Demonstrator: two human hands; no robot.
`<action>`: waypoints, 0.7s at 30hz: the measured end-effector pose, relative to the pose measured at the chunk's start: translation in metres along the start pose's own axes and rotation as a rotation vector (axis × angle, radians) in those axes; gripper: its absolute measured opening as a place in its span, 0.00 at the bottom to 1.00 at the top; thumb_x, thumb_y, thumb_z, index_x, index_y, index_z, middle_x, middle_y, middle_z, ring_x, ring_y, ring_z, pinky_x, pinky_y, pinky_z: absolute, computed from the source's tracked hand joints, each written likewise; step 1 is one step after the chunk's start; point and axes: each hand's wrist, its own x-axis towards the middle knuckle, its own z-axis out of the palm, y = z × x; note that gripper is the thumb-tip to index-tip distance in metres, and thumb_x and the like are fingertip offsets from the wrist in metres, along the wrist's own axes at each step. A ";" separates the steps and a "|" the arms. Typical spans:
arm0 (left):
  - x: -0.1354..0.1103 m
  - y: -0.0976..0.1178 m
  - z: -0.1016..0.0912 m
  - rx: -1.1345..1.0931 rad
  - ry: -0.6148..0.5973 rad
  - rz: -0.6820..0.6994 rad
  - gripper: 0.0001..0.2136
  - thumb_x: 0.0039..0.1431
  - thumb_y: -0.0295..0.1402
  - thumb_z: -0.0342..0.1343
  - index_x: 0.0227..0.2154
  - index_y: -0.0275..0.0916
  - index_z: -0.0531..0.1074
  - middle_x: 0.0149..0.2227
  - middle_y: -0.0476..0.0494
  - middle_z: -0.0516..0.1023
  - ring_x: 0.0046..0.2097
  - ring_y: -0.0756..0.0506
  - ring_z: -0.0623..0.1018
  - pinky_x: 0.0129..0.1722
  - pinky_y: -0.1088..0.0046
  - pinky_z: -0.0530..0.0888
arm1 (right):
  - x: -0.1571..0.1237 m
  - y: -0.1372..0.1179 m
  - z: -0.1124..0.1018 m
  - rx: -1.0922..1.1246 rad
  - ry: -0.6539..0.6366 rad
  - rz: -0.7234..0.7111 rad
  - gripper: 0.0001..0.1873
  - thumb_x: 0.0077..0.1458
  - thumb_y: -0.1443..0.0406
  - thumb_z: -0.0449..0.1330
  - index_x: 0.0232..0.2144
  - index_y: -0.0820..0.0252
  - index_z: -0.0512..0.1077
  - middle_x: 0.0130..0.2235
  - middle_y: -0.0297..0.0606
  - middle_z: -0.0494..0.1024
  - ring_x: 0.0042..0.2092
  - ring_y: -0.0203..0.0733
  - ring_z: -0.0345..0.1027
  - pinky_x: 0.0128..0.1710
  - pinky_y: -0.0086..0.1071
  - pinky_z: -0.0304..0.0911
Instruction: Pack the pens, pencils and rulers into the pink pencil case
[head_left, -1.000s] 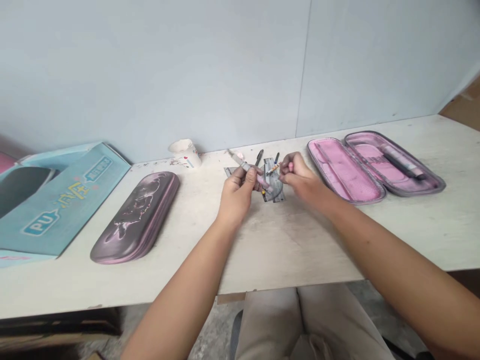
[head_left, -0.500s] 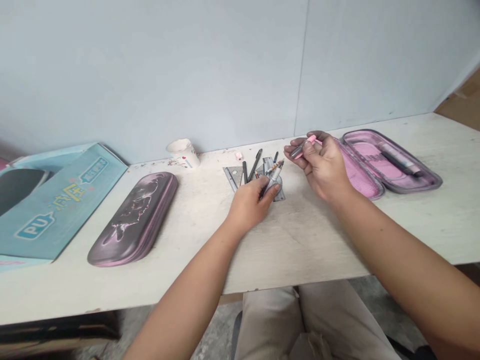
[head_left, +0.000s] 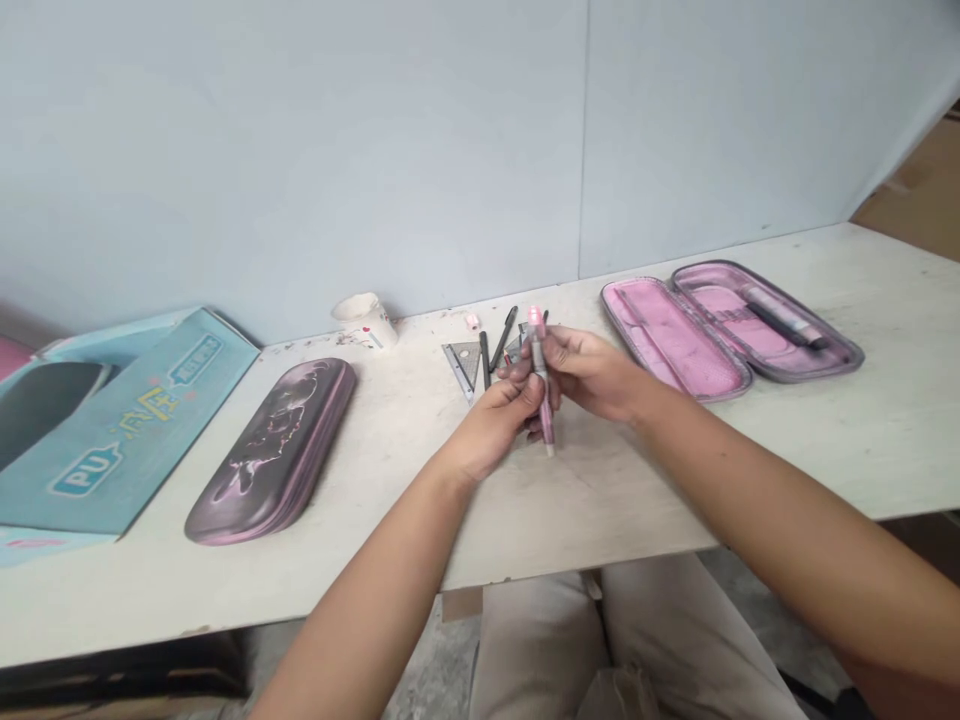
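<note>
My left hand (head_left: 510, 410) and my right hand (head_left: 589, 370) meet over the table, both closed around a pen (head_left: 548, 425) held nearly upright. Its pale end points down, and a pink end (head_left: 535, 316) shows at the top. Whether this is one pen or several held together, I cannot tell. Beyond my hands lie a clear set square (head_left: 461, 365) and two dark pens, one black pen (head_left: 504, 335) resting at a slant. My fingers partly hide these things. To the right, a pink pencil case (head_left: 679, 345) lies open with a dark marker (head_left: 784, 322) inside.
On the left lies a closed dark pencil case (head_left: 274, 450) with a raised pattern, beside a light-blue box (head_left: 142, 430). A paper cup (head_left: 366, 322) and a small pink-and-white item (head_left: 472, 321) stand near the wall (head_left: 450, 150). The white table's (head_left: 405, 510) front edge is close to my legs.
My right hand has moved left with the pink pen, away from the open case, and now meets my left hand. The pen in view has turned upright. The view has shifted slightly.
</note>
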 end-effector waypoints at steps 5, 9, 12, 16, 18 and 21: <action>0.022 0.008 0.009 -0.048 0.192 0.069 0.18 0.53 0.49 0.53 0.22 0.36 0.64 0.19 0.53 0.60 0.20 0.55 0.60 0.18 0.79 0.58 | 0.006 -0.005 0.005 -0.057 0.103 -0.110 0.16 0.50 0.52 0.58 0.36 0.55 0.63 0.37 0.34 0.74 0.25 0.32 0.64 0.23 0.30 0.65; 0.051 0.028 0.036 -0.011 0.223 0.151 0.18 0.54 0.48 0.53 0.22 0.38 0.62 0.18 0.55 0.57 0.19 0.55 0.60 0.18 0.79 0.60 | -0.001 -0.028 -0.012 -0.254 0.304 -0.204 0.18 0.52 0.49 0.53 0.34 0.56 0.65 0.34 0.34 0.73 0.29 0.34 0.66 0.27 0.30 0.65; 0.079 0.036 0.067 0.076 0.179 0.189 0.16 0.57 0.47 0.49 0.26 0.37 0.65 0.19 0.53 0.60 0.20 0.55 0.62 0.21 0.78 0.63 | -0.019 -0.052 -0.042 -0.488 0.476 -0.288 0.16 0.53 0.51 0.52 0.33 0.58 0.66 0.33 0.35 0.73 0.33 0.36 0.67 0.33 0.31 0.64; 0.122 0.030 0.111 0.421 0.155 0.288 0.12 0.60 0.38 0.45 0.35 0.37 0.70 0.28 0.47 0.71 0.30 0.51 0.71 0.32 0.73 0.69 | -0.051 -0.080 -0.099 -0.890 0.799 -0.413 0.15 0.54 0.55 0.52 0.34 0.61 0.68 0.37 0.41 0.73 0.41 0.41 0.66 0.43 0.35 0.60; 0.142 0.022 0.130 0.707 0.118 0.358 0.10 0.58 0.34 0.47 0.39 0.36 0.70 0.36 0.42 0.73 0.40 0.47 0.72 0.43 0.68 0.69 | -0.066 -0.086 -0.127 -1.105 0.959 -0.392 0.15 0.56 0.56 0.50 0.35 0.62 0.68 0.39 0.44 0.73 0.43 0.44 0.64 0.45 0.38 0.58; 0.162 0.010 0.152 1.077 0.029 0.345 0.15 0.56 0.35 0.50 0.46 0.35 0.67 0.47 0.36 0.70 0.51 0.41 0.68 0.51 0.61 0.64 | -0.083 -0.084 -0.161 -1.438 1.063 -0.215 0.16 0.56 0.57 0.49 0.35 0.63 0.70 0.39 0.49 0.72 0.46 0.49 0.61 0.47 0.41 0.56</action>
